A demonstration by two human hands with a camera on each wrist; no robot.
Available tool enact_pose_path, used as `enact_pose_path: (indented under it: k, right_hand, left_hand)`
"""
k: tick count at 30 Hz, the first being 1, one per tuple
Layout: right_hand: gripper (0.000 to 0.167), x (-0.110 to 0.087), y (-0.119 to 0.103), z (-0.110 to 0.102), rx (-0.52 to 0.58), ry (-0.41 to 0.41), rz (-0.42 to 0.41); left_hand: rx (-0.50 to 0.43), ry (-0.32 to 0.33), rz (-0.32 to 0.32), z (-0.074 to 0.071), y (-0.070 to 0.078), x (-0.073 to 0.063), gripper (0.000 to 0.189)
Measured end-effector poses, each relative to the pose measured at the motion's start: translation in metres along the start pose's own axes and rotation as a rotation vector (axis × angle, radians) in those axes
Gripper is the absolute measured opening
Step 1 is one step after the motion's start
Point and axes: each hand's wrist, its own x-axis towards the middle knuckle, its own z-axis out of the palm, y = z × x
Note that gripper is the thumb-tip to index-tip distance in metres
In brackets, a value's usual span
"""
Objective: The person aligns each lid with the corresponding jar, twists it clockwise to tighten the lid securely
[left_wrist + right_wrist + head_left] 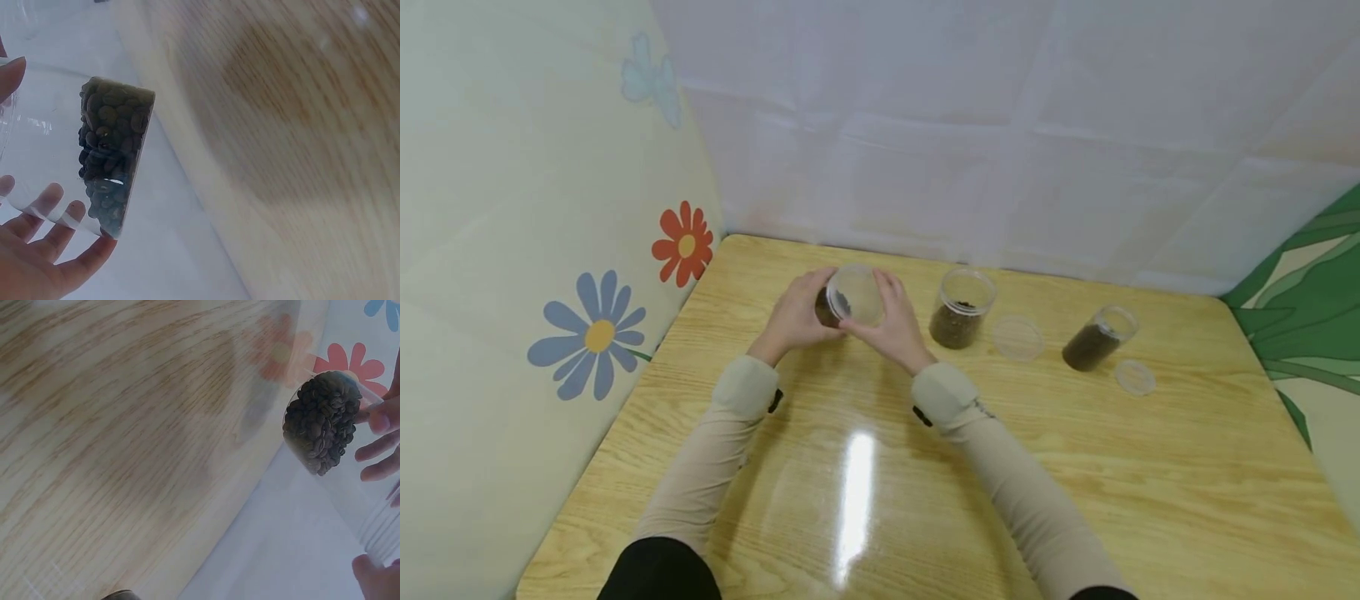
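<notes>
My left hand [801,312] grips a clear plastic jar [47,134] round its side, fingers spread along the wall. Dark coffee beans [322,422] fill the bottom part of it. The jar is tilted, its mouth end toward my right hand. A round clear lid [860,296] shows at that mouth end. My right hand [895,325] holds the lid by its edge, thumb on the near side and fingers on the far side. In the right wrist view the ribbed neck [381,528] is beside the fingertips.
Right of my hands stands an open clear jar [957,321] with dark bits inside, a loose lid [1018,337] beside it. Farther right is a narrower open jar [1090,343] of dark contents, with a smaller lid [1135,377]. Cloth walls border the wooden table [1075,483].
</notes>
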Motion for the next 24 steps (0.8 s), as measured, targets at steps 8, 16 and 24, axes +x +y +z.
enact_pose_path:
  k: [8,16,24]
  right_hand:
    - [0.1,0.0033,-0.0011,0.0001,-0.029,-0.076,0.033]
    - [0.097,0.0057,-0.0021,-0.0007,-0.123,-0.117,-0.009]
    - [0.098,0.0048,0.0001,-0.002,-0.14,-0.11,-0.044]
  left_hand:
    - [0.045,-0.014,0.039,-0.0021,-0.0005,-0.0032,0.089]
    - [-0.015,-0.039,0.05,-0.0004,-0.0023,-0.0065,0.088]
    - [-0.013,-0.01,0.094,0.0025,-0.0027,-0.0066,0.088]
